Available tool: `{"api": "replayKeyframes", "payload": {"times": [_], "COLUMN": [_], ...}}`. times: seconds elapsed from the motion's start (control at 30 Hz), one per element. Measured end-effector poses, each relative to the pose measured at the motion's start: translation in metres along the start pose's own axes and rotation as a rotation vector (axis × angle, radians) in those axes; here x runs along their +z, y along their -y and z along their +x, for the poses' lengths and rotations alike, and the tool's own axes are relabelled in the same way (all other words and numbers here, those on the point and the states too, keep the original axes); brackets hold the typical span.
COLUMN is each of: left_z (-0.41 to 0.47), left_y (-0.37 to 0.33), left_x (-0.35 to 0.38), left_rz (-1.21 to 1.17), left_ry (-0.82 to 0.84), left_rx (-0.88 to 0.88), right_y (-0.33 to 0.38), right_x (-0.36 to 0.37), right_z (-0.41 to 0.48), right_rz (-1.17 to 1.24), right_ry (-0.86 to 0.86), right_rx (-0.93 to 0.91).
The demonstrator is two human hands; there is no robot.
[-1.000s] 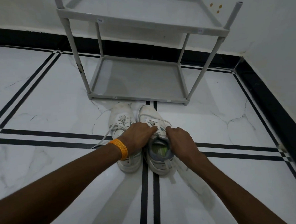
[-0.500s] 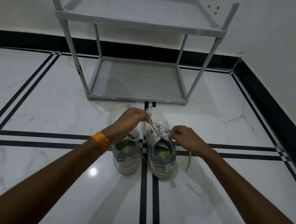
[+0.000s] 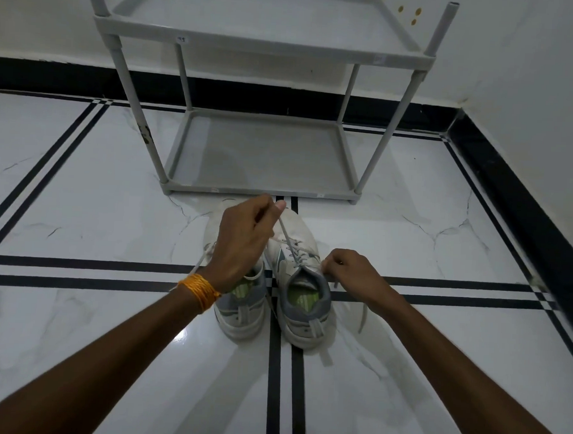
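Note:
Two white sneakers with grey heels and green insoles stand side by side on the tiled floor, toes pointing away from me. My left hand point(image 3: 244, 238) hovers over the left sneaker point(image 3: 240, 310) and pinches one end of the right sneaker's lace point(image 3: 286, 235), pulled up taut. My right hand point(image 3: 348, 270) pinches the other lace end beside the right sneaker point(image 3: 302, 300), low at its collar. An orange thread band circles my left wrist.
A grey two-tier shoe rack point(image 3: 263, 192) stands just beyond the sneakers against the white wall. A black skirting point(image 3: 528, 209) runs along the wall on the right and at the back. Black stripes cross the white marble floor.
Both hands left the right sneaker's tongue and drew its lace ends apart. My left hand rose up and away with one end; my right hand moved right with the other.

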State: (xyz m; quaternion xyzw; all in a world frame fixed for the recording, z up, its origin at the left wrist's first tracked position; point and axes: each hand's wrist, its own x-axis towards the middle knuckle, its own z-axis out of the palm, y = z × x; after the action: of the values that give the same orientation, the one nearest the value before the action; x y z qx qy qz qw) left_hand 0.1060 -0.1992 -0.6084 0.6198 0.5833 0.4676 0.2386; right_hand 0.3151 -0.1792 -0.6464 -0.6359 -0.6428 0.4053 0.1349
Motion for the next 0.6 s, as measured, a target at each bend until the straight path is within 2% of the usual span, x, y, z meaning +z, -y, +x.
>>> {"api": "replayKeyframes", "payload": {"times": [0.07, 0.17, 0.27, 0.33, 0.4, 0.47, 0.53, 0.6], "left_z": [0.002, 0.004, 0.006, 0.012, 0.019, 0.019, 0.017, 0.015], "left_y": [-0.001, -0.005, -0.02, -0.027, -0.03, -0.026, -0.017, -0.012], "left_x": [0.0, 0.001, -0.004, -0.008, -0.011, -0.008, -0.004, -0.003], "left_rz": [0.015, 0.165, 0.619, 0.758, 0.702, 0.746, 0.782, 0.601], "left_ry": [0.013, 0.058, 0.04, -0.019, -0.024, 0.099, 0.292, 0.549], "left_rx": [0.025, 0.147, 0.428, 0.554, 0.445, 0.212, 0.035, -0.157], "right_y": [-0.002, -0.006, -0.008, -0.011, -0.013, -0.014, -0.014, -0.013], "right_x": [0.0, 0.003, 0.006, 0.003, 0.0, 0.002, 0.003, 0.0], "right_z": [0.001, 0.0, -0.001, -0.001, -0.001, -0.002, -0.004, -0.004], "right_rz": [0.025, 0.039, 0.024, 0.019, 0.042, 0.059, 0.067, 0.134], "right_ry": [-0.007, -0.04, -0.077, -0.125, -0.136, -0.121, -0.103, -0.046], "right_rx": [0.022, 0.055, 0.08, 0.1, 0.105, 0.094, 0.087, 0.087]}}
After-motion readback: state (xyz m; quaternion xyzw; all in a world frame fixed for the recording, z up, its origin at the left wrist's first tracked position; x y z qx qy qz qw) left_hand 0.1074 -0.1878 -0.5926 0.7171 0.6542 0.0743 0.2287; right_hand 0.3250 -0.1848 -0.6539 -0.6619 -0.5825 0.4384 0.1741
